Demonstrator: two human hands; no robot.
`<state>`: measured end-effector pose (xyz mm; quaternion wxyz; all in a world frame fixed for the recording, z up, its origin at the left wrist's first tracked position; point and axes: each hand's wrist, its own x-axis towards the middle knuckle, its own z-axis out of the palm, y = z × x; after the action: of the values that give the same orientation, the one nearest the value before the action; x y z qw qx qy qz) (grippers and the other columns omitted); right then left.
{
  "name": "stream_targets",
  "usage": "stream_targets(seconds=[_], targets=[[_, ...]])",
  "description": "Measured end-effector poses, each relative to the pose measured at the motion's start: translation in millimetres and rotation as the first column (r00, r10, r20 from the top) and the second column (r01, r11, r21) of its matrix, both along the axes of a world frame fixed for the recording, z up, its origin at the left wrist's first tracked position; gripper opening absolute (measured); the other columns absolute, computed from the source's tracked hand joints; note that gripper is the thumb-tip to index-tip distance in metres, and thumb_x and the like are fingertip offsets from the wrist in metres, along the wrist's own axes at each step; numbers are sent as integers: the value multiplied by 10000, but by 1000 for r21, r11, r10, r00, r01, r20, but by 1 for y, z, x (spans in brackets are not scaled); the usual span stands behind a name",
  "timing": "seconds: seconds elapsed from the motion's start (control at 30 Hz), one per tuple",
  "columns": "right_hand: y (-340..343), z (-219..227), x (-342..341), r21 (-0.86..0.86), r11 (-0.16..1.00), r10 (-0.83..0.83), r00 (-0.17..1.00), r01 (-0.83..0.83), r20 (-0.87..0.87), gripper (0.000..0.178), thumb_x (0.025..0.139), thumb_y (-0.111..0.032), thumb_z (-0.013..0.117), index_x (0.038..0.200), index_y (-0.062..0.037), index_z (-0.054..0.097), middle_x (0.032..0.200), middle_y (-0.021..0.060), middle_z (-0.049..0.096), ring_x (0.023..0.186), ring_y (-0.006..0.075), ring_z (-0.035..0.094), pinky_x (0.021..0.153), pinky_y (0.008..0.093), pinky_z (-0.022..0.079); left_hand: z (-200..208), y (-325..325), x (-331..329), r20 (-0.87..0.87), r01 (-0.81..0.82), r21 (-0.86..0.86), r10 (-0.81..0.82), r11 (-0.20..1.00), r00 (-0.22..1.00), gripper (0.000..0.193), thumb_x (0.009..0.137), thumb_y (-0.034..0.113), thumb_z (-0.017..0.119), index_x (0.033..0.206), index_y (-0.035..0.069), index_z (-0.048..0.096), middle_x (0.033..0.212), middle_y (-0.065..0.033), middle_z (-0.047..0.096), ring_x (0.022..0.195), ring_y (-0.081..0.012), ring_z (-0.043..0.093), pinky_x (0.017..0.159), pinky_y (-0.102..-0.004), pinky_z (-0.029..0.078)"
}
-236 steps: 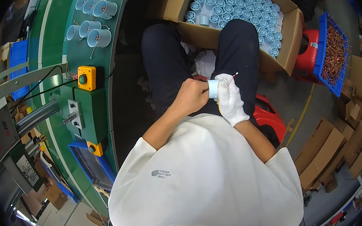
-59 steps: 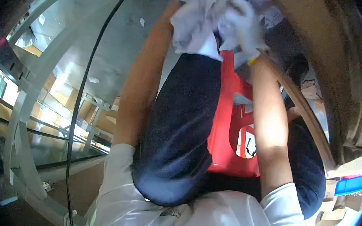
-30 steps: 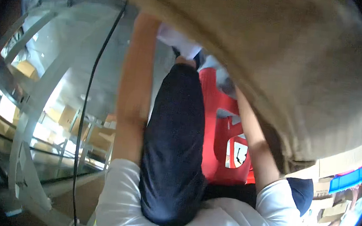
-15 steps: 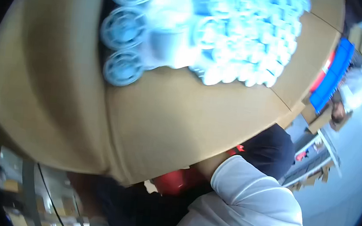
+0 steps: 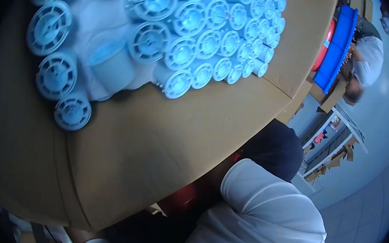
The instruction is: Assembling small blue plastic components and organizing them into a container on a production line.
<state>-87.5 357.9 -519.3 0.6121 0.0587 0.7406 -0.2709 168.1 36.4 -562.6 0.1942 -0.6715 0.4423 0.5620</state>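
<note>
A large brown cardboard surface fills the middle and left of the view. Standing on it, several pale round plastic parts with spoked, wheel-like tops form close rows. One cup-shaped white part leans on its side in a gap among them, over whitish sheeting. My right arm, in a white sleeve, passes beneath the cardboard's near edge, and that hand is hidden. At the lower left a bit of my left forearm shows, its hand also out of sight behind the cardboard.
A glossy red surface shows under the cardboard beside my dark-clad leg. At the far right, another person in a white top is beside a blue tray and a red container. A shelf holds cardboard pieces.
The cardboard and its plastic parts have shifted left in view, and the picture is darker and sharper. A bit of my left forearm and sleeve now shows below. My right sleeve stays nearly in place.
</note>
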Motion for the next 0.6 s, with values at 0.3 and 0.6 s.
stream_targets(seconds=[0.3, 0.6], targets=[[-3, -6, 1, 5, 1000, 27, 999, -27, 26, 567, 946, -236, 761, 1452, -70, 566, 1320, 85, 671, 1202, 223, 627, 1053, 367, 493, 10, -8, 14, 45, -24, 6, 24, 1000, 999, 611, 937, 434, 714, 1397, 40, 633, 1362, -123, 691, 1238, -292, 646, 1068, -432, 501], [-15, -14, 0, -35, 998, 62, 996, -60, 64, 582, 945, -239, 766, 1462, -78, 554, 1320, 81, 669, 1201, 216, 625, 1055, 364, 489, 32, -16, 34, 121, -82, -8, 82, 997, 989, 633, 967, 460, 690, 1425, 29, 614, 1381, -125, 682, 1254, -284, 639, 1080, -425, 494]])
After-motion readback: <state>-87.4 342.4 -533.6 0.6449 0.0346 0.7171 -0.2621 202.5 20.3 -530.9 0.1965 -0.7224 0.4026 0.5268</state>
